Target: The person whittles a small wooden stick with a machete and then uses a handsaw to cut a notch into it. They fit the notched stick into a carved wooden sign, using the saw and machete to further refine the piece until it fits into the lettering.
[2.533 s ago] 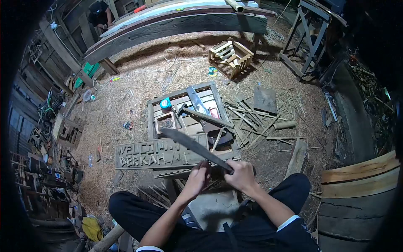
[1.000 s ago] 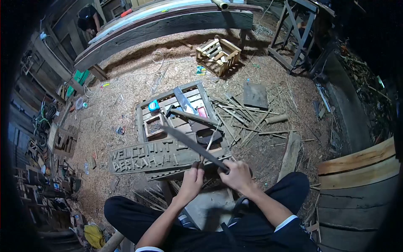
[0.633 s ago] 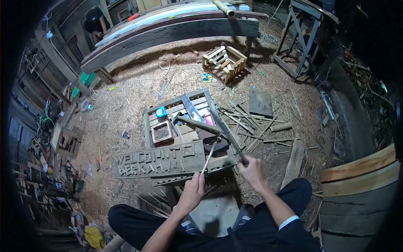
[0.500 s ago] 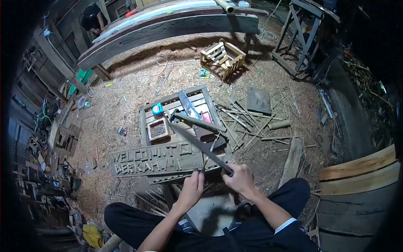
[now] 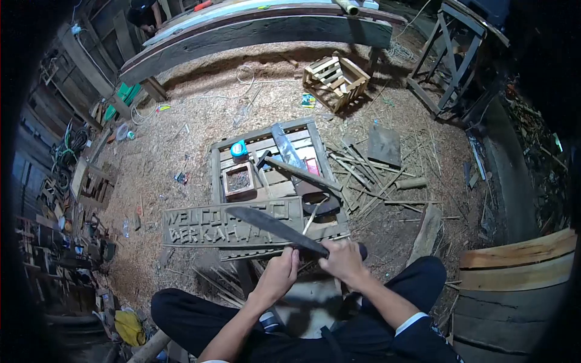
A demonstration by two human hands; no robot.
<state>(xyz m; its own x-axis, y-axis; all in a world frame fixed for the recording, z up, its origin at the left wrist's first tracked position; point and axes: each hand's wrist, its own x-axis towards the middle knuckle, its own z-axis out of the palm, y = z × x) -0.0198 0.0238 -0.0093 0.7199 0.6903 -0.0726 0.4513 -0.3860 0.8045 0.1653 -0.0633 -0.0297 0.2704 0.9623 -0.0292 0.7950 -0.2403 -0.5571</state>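
My right hand (image 5: 344, 261) is closed round the handle of a machete (image 5: 271, 226), its dark blade pointing left across a carved wooden sign (image 5: 203, 239). Raised letters on the sign read "WELCOME TO BERKAH", partly covered by the blade. In my left hand (image 5: 278, 277), closed with the thumb up, is a thin bamboo stick (image 5: 312, 218) that slants up behind the blade. Beyond the sign, a slatted low table (image 5: 216, 175) bears a blue tape measure (image 5: 238, 149), a small wooden box (image 5: 239, 180) of small bits, a hand saw (image 5: 289, 147) and a hammer (image 5: 263, 160).
Bamboo strips (image 5: 363, 166) and a flat square board (image 5: 384, 145) lie right of the low table. Farther off stand a slatted crate (image 5: 336, 82) and a long workbench (image 5: 260, 37), with another person (image 5: 144, 15) behind it. Planks (image 5: 517, 260) lie at my right.
The machete blade has swung down and left, from over the low table to across the sign. My left hand keeps the stick. The view has shifted slightly.
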